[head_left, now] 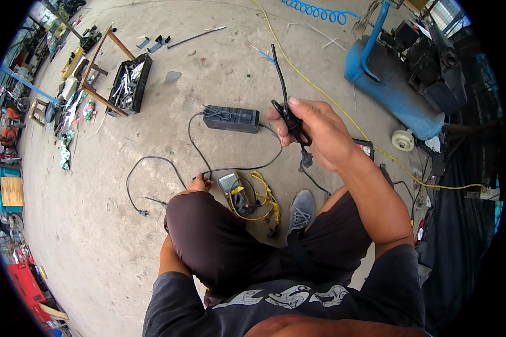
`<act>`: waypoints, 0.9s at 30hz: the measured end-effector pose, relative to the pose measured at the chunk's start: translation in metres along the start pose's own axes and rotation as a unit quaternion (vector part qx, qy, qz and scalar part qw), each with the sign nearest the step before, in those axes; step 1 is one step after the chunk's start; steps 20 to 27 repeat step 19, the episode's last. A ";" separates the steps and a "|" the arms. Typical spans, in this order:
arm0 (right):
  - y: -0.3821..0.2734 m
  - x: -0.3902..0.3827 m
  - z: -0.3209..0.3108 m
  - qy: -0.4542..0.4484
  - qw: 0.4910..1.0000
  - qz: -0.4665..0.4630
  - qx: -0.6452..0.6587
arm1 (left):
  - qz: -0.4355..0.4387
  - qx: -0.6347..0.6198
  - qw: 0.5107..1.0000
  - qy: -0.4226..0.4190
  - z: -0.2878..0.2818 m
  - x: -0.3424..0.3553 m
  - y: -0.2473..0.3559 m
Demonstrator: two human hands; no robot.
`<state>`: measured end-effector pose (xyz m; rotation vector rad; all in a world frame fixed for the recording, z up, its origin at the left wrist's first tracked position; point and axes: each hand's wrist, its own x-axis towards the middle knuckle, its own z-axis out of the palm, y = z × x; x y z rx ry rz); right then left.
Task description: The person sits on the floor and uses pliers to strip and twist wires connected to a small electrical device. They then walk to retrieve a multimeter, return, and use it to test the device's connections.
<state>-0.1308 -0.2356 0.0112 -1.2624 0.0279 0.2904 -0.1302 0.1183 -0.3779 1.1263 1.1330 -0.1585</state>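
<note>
My right hand (315, 126) is closed around a bundled black power cord (289, 122), held up in front of me. The cord's upper end sticks up, with thin blue and brown wires (262, 53) bared near its tip; a dark plug hangs below my fist. Down beside my left knee, my left hand (199, 183) is partly hidden by the knee, its fingers pinched at a black cable (225, 169) on the floor. That cable runs by a black power adapter (230, 119). Near my shoe lies a multimeter (233, 194) with yellow leads (272, 202).
A blue air compressor (388, 84) stands at the far right, with a yellow hose (326, 96) across the floor. At the left are a black tool crate (130, 84) and a wooden frame (87, 84). A two-pin plug (144, 213) lies left of my knee.
</note>
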 end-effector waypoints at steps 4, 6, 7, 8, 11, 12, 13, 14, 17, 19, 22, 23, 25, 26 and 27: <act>-0.006 -0.001 -0.001 0.018 0.999 -0.024 -0.013 | 0.166 0.051 0.983 -0.065 0.015 -0.035 0.045; -0.009 -0.002 -0.001 0.029 0.999 -0.032 -0.019 | 0.240 0.028 0.964 -0.107 0.024 -0.049 0.075; -0.009 -0.001 -0.001 0.019 0.999 -0.040 -0.018 | 0.274 0.024 0.952 -0.134 0.027 -0.059 0.094; -0.008 0.000 -0.001 0.009 0.999 -0.048 -0.018 | 0.307 0.022 0.938 -0.161 0.030 -0.069 0.112; -0.005 0.002 -0.001 -0.005 0.998 -0.069 0.000 | 0.393 0.068 0.894 -0.204 0.039 -0.117 0.169; -0.004 0.003 0.000 -0.006 0.997 -0.076 0.007 | 0.418 0.082 0.878 -0.217 0.043 -0.136 0.185; -0.003 0.003 -0.001 -0.007 0.997 -0.082 0.011 | 0.440 0.081 0.861 -0.241 0.048 -0.153 0.199; -0.003 0.003 -0.001 0.000 0.996 -0.089 0.011 | 0.461 0.079 0.844 -0.263 0.053 -0.172 0.211; 0.000 0.006 -0.003 0.006 0.993 -0.115 0.015 | 0.501 0.092 0.805 -0.304 0.065 -0.222 0.236; -0.002 0.007 -0.007 0.016 0.992 -0.121 0.024 | 0.505 0.113 0.785 -0.340 0.073 -0.247 0.244; -0.002 0.007 -0.007 0.016 0.992 -0.121 0.024 | 0.505 0.113 0.785 -0.340 0.073 -0.247 0.244; -0.002 0.007 -0.007 0.016 0.992 -0.121 0.024 | 0.505 0.113 0.785 -0.340 0.073 -0.247 0.244; -0.002 0.007 -0.007 0.016 0.992 -0.121 0.024 | 0.505 0.113 0.785 -0.340 0.073 -0.247 0.244; -0.002 0.007 -0.007 0.016 0.992 -0.121 0.024 | 0.505 0.113 0.785 -0.340 0.073 -0.247 0.244; -0.002 0.007 -0.007 0.016 0.992 -0.121 0.024 | 0.505 0.113 0.785 -0.340 0.073 -0.247 0.244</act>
